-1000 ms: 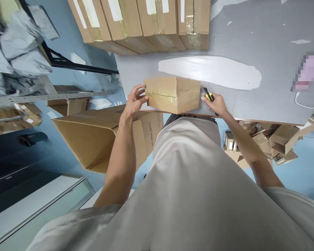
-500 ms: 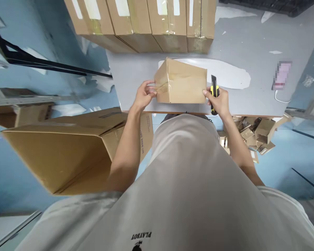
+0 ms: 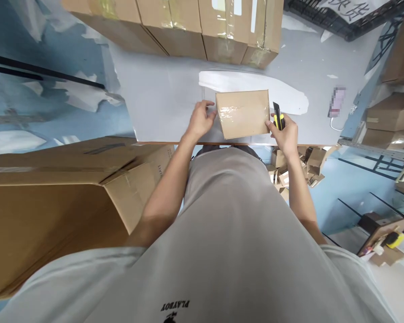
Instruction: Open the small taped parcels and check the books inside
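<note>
A small brown cardboard box (image 3: 245, 114) with clear tape along its left end is at the front edge of the grey table (image 3: 161, 98). My left hand (image 3: 201, 120) is just left of it, fingers apart and holding nothing; whether a fingertip touches the box I cannot tell. At the right end of the box is my right hand (image 3: 285, 132), closed around a black and yellow box cutter (image 3: 278, 117) that points away from me. The thumb of that hand rests against the box's right edge.
Several taped cartons (image 3: 185, 42) line the table's back. A black crate (image 3: 350, 22) stands back right, and a pink phone-like object (image 3: 337, 102) with a white cable lies right. A large open carton (image 3: 121, 188) is at my left; discarded boxes (image 3: 314, 159) lie below, right.
The small box has turned so its taped face points up, and its side face no longer shows. My left hand has come off its left end. The camera view has shifted.
</note>
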Available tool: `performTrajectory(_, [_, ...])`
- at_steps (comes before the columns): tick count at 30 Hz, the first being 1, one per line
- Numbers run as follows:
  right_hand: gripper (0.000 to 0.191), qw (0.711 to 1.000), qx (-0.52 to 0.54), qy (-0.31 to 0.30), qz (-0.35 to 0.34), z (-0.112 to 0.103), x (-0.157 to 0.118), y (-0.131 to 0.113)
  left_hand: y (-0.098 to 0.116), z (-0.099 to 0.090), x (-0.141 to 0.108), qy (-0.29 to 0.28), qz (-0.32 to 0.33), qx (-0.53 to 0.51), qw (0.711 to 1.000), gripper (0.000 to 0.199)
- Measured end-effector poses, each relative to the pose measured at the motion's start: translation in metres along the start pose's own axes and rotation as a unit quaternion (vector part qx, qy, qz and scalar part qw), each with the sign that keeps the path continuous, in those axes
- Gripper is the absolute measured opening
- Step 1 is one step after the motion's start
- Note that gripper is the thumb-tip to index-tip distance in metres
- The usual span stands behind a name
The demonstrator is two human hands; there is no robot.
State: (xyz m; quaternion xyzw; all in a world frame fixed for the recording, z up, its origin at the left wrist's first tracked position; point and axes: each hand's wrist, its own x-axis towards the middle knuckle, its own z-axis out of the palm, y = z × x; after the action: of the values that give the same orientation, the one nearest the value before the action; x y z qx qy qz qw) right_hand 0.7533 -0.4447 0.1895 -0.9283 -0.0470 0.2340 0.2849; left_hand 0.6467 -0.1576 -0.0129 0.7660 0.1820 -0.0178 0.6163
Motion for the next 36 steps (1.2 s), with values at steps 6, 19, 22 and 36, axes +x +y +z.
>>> performTrajectory(6, [0.044, 1.0, 0.004, -0.003, -0.022, 0.011, -0.037, -0.021, 0.093, -0.038, 0.013, -0.002, 0.043, -0.012, 0.999, 0.06])
performTrajectory(19, [0.039, 0.98, -0.167, -0.103, -0.026, 0.066, -0.072, -0.118, 0.12, -0.063, 0.036, -0.16, 0.035, 0.06, 0.985, 0.034])
performTrajectory(22, [0.038, 0.976, -0.193, -0.099, -0.024, 0.074, -0.069, -0.126, 0.125, -0.065, 0.036, -0.167, 0.034, 0.064, 0.983, 0.029])
performTrajectory(36, [0.041, 0.93, -0.335, -0.126, 0.087, 0.09, -0.071, -0.191, 0.131, -0.059, 0.025, -0.14, 0.015, 0.055, 0.989, 0.02])
